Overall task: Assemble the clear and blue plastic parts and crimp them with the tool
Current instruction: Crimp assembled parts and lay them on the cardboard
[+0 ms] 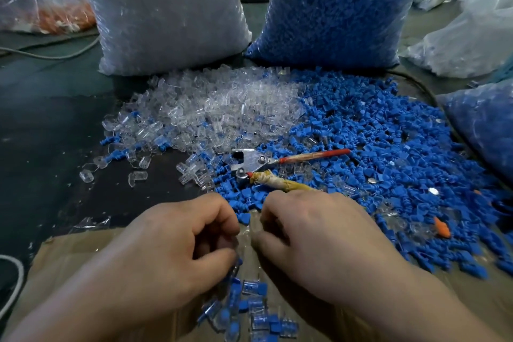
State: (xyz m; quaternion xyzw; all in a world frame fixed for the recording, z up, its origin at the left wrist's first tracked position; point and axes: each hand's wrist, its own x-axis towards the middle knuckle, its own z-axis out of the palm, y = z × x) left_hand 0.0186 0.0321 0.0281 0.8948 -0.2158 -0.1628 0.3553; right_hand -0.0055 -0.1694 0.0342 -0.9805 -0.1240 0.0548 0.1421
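Head view: left hand (177, 247) and right hand (313, 244) low at 6 o'clock, fingers curled, tips meeting on small clear part (248, 229), blurry. Crimp tool (258, 164) lies in middle, at 12 o'clock from hands, untouched, one handle red, other wrapped in cloth. Tool rests on blue parts pile (374, 147) spreading to 3 o'clock. Clear parts pile (216, 108) at 11 o'clock. Joined clear-and-blue pieces (249, 311) lie between wrists on cardboard (83, 253). Big bag of clear parts (166, 14) and big bag of blue parts (333, 8) stand at 12 o'clock.
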